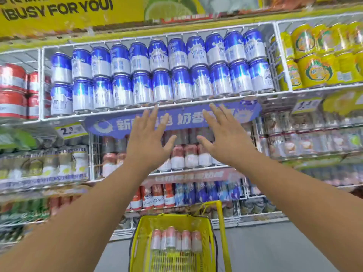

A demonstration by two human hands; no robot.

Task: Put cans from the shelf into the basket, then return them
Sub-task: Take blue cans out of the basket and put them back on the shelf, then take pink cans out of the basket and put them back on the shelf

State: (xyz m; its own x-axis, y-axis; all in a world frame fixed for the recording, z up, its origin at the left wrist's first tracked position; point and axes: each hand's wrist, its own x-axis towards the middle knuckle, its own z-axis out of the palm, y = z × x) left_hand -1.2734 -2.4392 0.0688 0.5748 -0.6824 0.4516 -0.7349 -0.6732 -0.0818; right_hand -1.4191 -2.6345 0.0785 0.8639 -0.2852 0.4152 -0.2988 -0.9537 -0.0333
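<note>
shelving full of drink cans fills the whole aisle in front of me, with grey floor below. nearest to me, low in the middle, stands the yellow basket [204,228], its handle raised on the right side. inside it a row of pink-and-white cans [175,240] stands upright, packed side by side against the far wall; i count about six, though the blur makes that uncertain.

above the basket both my bare arms reach up and forward. my left hand [146,143] and my right hand [224,139] are empty, palms facing the shelves, fingers spread wide and thumbs pointing toward each other with a gap between them. neither hand touches anything.

behind my hands, on the middle shelf, more pink-and-white shelf cans [190,156] of the same look stand in a wire bay. my fingertips overlap a purple banner [176,120] with white chinese characters that hangs on the shelf edge above that bay. a yellow price tag [68,130] reading 2.9 sits left of the banner.

higher up, blue-and-silver cans [161,71] are stacked two rows high in a white wire rack. red cans [13,91] stand to their left, yellow cans [318,55] to their right. at the very top runs a yellow sign [64,10] reading "busy for you".
</note>
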